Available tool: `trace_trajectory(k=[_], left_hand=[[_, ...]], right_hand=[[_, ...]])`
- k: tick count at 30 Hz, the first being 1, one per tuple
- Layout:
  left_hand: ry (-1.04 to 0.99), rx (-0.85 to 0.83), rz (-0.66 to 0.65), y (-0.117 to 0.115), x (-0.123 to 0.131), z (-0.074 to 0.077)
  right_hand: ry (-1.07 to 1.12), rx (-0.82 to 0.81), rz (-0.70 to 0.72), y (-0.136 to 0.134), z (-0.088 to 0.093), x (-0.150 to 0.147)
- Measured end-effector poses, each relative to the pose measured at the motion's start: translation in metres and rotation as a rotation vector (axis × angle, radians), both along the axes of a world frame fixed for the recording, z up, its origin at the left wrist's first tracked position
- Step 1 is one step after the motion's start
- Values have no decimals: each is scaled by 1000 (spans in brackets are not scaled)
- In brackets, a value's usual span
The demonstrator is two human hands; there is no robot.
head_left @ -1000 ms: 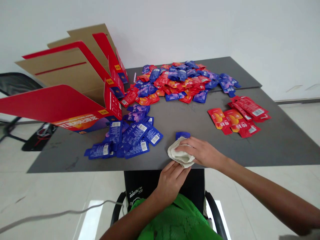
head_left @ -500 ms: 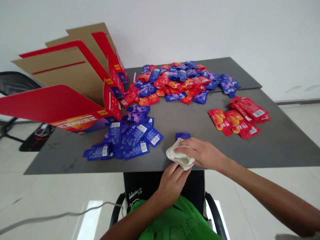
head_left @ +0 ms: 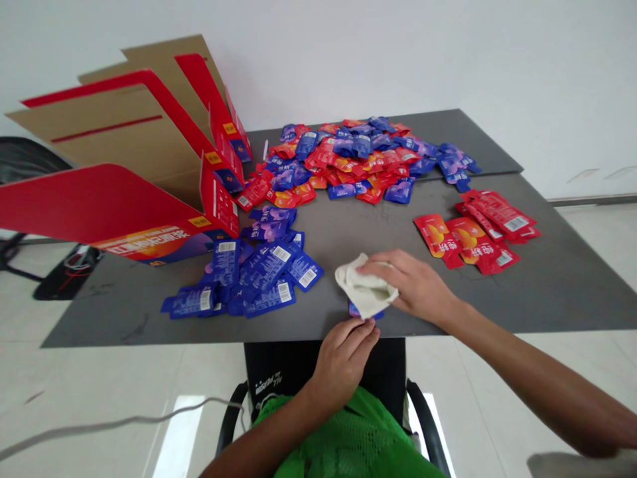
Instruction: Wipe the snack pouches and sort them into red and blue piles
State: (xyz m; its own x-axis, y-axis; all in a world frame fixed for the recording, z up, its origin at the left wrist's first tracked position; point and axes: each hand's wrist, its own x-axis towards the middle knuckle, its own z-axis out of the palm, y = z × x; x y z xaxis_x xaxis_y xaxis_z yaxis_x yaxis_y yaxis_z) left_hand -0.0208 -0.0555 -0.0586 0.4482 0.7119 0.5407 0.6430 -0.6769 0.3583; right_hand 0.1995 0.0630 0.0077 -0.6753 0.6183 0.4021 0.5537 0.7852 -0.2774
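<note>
Apparently wiping blue pouch (head_left: pixel 353 310) at lower centre of frame; clutching white cloth (head_left: pixel 365 295) in right hand (head_left: pixel 411 282); resting left hand (head_left: pixel 343 355) at pouch's near edge, with pinch unclear; probably requiring steady bracing next.

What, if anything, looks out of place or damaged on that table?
Nothing looks clearly damaged or spilled. Two small oddities: a dark smudge marks the plain grey table near its front left corner, and a thin pale stick shows beside the pouch pile, though it is no pouch.
</note>
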Motion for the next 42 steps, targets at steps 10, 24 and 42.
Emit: trace_trajectory(k=[10,24,42], left_hand=[[-12,-15,-13,1,-1,-3],[-16,-61,-9,2,1,1],[58,-107,-48,2,-1,1]], right_hand=[[-90,-45,-87,59,-26,-2],[-20,-130,73,-7,-30,-3],[-61,-120,133,-38,-12,1]])
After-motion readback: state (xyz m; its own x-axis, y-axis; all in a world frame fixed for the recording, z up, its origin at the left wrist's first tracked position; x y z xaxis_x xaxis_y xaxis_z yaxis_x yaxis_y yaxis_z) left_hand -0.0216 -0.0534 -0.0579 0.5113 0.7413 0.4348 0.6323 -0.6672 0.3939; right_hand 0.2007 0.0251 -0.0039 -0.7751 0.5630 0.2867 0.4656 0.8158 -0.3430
